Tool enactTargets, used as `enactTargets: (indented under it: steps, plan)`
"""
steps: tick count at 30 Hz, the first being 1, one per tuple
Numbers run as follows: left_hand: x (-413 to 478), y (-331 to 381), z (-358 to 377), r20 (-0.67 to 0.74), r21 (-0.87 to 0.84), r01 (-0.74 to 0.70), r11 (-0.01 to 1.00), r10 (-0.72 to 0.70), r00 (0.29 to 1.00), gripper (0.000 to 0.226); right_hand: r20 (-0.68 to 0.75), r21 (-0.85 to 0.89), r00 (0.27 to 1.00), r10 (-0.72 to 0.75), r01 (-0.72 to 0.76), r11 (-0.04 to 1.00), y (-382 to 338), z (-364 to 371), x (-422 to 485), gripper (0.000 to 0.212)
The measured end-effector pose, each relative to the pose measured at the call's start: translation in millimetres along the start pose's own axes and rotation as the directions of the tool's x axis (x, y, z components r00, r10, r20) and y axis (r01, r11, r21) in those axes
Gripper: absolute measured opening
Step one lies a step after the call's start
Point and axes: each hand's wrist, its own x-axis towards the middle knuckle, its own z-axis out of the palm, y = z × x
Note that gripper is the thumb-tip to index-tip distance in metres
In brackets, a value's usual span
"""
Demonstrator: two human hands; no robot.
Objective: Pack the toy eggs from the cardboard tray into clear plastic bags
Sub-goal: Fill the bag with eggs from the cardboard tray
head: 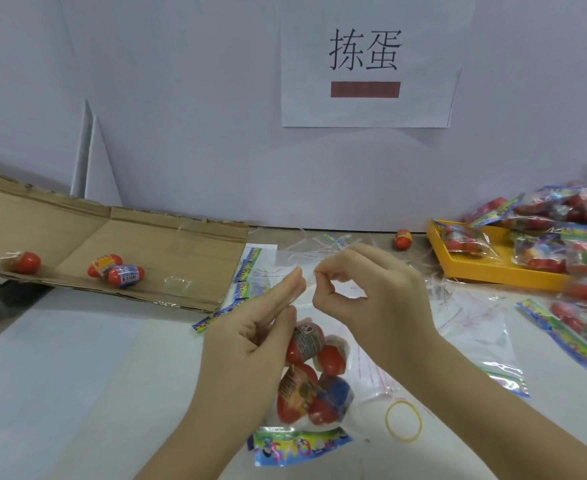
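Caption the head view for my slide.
Left hand and right hand pinch the clear bag above its toy eggs; three eggs lie on the cardboard tray.

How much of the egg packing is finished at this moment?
Done: many filled bags are piled at the right. In hand: the left hand and right hand pinch the top of a clear bag holding four eggs. Remaining: three eggs lie on the cardboard tray, and one loose egg beside the yellow tray.
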Motion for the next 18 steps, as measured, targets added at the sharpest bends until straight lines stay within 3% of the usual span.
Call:
enactTargets:
  steps: [5, 9, 14, 18]
  plan:
    - [8, 0, -5, -0.095, -0.115, 0.114, 0.987, -0.125, 0.988, 0.039, -0.026, 0.092, 0.975, 0.219, -0.216, 0.972, 28, -12, 6, 0.012]
    - [22, -3, -17, -0.176, -0.267, 0.213, 0.940, -0.265, 0.948, 0.029, 0.089, 0.183, 0.896, 0.434, -0.443, 0.877, 48, -14, 8, 0.021]
    - [32, -9, -27, -0.177, -0.353, 0.323, 0.878, -0.402, 0.898, 0.038, 0.095, 0.137, 0.834, 0.544, -0.552, 0.823, 79, -16, 4, 0.016]
    - [34, -15, -29, -0.178, -0.374, 0.374, 0.849, -0.462, 0.869, 0.032, 0.129, 0.078, 0.794, 0.594, -0.605, 0.792, 96, -13, -10, 0.016]
